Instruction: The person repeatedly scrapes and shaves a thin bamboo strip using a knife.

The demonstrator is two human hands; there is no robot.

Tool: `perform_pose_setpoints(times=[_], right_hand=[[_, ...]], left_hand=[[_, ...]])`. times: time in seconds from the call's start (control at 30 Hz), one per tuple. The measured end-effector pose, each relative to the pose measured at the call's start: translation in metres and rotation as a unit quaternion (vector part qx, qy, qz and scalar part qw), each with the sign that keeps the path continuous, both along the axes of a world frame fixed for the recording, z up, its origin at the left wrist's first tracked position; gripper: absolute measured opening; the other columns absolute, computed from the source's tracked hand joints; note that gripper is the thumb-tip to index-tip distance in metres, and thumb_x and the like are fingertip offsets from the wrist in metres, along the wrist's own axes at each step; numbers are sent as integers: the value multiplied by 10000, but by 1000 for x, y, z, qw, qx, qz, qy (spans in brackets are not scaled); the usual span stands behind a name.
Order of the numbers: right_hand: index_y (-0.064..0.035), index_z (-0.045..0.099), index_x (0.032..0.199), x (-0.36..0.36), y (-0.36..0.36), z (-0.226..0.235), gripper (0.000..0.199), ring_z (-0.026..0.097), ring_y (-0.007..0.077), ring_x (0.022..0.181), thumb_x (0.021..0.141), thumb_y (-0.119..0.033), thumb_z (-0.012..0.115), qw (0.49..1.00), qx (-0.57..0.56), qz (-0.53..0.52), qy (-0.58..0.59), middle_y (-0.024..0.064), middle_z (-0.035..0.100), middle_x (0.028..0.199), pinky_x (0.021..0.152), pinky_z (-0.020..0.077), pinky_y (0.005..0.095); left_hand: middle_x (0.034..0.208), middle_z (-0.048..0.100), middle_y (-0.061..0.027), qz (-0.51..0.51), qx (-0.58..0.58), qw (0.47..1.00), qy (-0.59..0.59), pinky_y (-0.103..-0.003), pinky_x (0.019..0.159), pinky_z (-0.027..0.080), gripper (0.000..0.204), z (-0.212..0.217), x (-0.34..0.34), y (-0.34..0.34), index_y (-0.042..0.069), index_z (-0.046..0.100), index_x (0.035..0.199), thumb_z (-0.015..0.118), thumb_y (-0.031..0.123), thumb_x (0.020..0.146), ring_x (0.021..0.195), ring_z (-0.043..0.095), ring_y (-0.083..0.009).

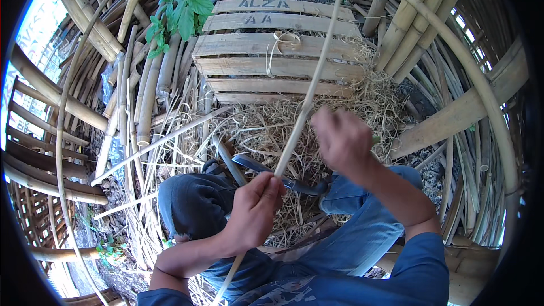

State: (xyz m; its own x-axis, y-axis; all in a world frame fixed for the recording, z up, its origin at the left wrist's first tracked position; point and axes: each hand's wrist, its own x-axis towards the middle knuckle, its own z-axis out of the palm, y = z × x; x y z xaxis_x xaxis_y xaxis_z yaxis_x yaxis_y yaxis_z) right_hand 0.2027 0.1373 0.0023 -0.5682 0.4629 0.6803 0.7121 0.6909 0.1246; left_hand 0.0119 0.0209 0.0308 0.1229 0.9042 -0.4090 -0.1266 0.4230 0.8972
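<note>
Strip (pixel 309 102) of bamboo sits pinched in the left hand (pixel 255 209); blurred right hand (pixel 343 141) grips the knife (pixel 272 173) on it. Shavings (pixel 272 130) piled below suggest paring is well underway, unfinished.

One strip (pixel 309 99) - one knife (pixel 272 171) - one crate (pixel 277 51).

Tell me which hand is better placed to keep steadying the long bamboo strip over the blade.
Left, probably. The left hand is closed around the bamboo strip right beside the curved blade. The right hand is motion-blurred further up, and its grip on the strip can't be confirmed.
</note>
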Motion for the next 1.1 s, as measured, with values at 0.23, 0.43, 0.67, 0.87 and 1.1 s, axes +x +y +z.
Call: perform_pose_setpoints(times=[0.23, 0.43, 0.67, 0.87, 1.1], right_hand=[[-79, 534, 849, 35, 35, -5, 185, 530, 218, 426, 957, -227, 502, 983, -92, -127, 97, 61, 522, 566, 372, 378, 356], [-49, 552, 869, -5, -25, 0, 154, 552, 226, 465, 916, -195, 567, 974, -198, 45, 105, 79, 519, 580, 397, 412, 361], [-33, 590, 937, -9, -34, 2, 195, 549, 212, 495, 875, -214, 626, 982, -155, 92, 57, 62, 500, 613, 421, 434, 331], [-16, 584, 927, -7, -28, 2, 190, 499, 217, 477, 866, -192, 623, 990, -103, 90, 29, 59, 478, 604, 422, 406, 340], [-66, 534, 802, 13, 14, -8, 227, 459, 178, 390, 960, -227, 507, 989, -113, -49, 77, 41, 460, 527, 346, 357, 324]], left_hand=[[637, 377, 45, -56, -4, 998, 31, -208, 470, 253, 238, -10, -1, -9, 39, 501, 865, 401, 189, 1021, 537, 318, -39], [608, 364, 53, -11, -22, 1000, 0, -200, 434, 235, 250, -9, -4, -3, 37, 509, 878, 387, 198, 1025, 497, 300, -33], [625, 427, 29, -1, -37, 999, -28, -212, 467, 282, 294, -5, -8, 0, 29, 519, 834, 401, 219, 1025, 528, 341, -37], [621, 405, 36, 6, -17, 1000, -12, -219, 468, 276, 300, -4, -3, 0, 25, 509, 822, 398, 215, 1025, 531, 330, -39], [618, 420, 29, -27, -38, 998, -31, -228, 465, 290, 309, -9, -1, -9, 17, 515, 820, 394, 213, 1025, 529, 335, -44]])
